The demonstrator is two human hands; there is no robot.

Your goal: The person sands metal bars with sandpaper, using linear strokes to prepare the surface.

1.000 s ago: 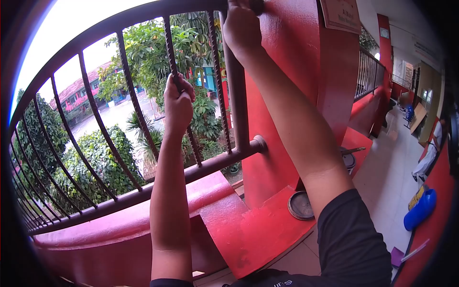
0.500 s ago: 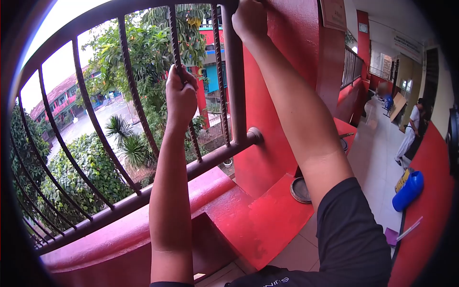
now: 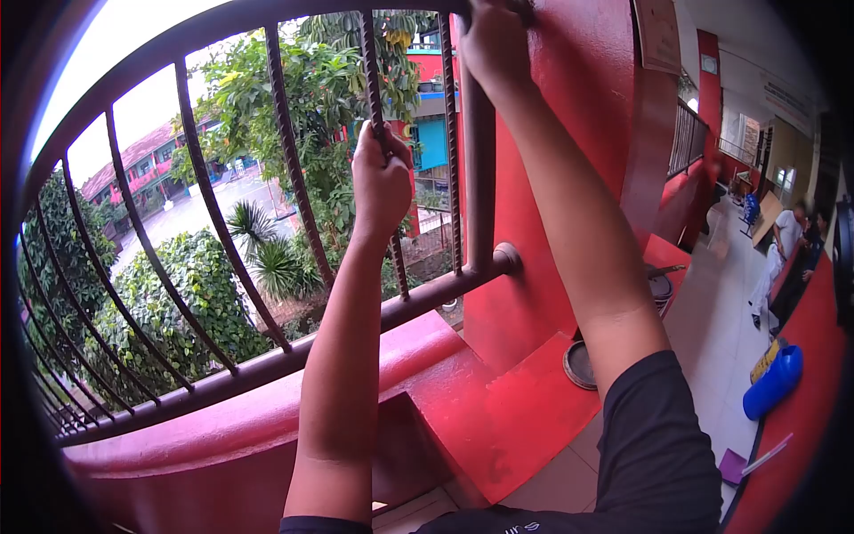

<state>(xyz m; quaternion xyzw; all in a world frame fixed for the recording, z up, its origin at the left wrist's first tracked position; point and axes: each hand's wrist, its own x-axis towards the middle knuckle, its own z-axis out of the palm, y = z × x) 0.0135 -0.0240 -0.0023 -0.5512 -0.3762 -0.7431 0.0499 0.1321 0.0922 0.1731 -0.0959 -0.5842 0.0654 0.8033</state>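
Observation:
My left hand [image 3: 384, 182] is closed around a thin twisted bar [image 3: 371, 80] of the dark metal railing, about midway up. Higher and to the right, my right hand [image 3: 495, 44] is closed at the railing's top corner, where the top rail [image 3: 356, 7] meets the thick end post [image 3: 479, 178]. Its fingertips are hidden, and I cannot tell whether a small thing is in them. Behind this hand stands a glossy red pillar [image 3: 560, 160]. The lower rail [image 3: 427, 298] runs into the pillar through a round flange [image 3: 508, 259].
Below the railing is a pink-red ledge [image 3: 405, 356] with a red slab [image 3: 525, 418]. A round dark lid-like dish [image 3: 580, 365] rests by the slab's edge. Along the corridor at right are a blue container [image 3: 774, 383], a purple dustpan [image 3: 734, 466] and people [image 3: 787, 236]. Outside grow bushes [image 3: 173, 307].
The view has shifted, so railing and hands appear farther right. My left hand keeps its hold on the same bar, and my right hand stays at the top corner. People down the corridor have moved.

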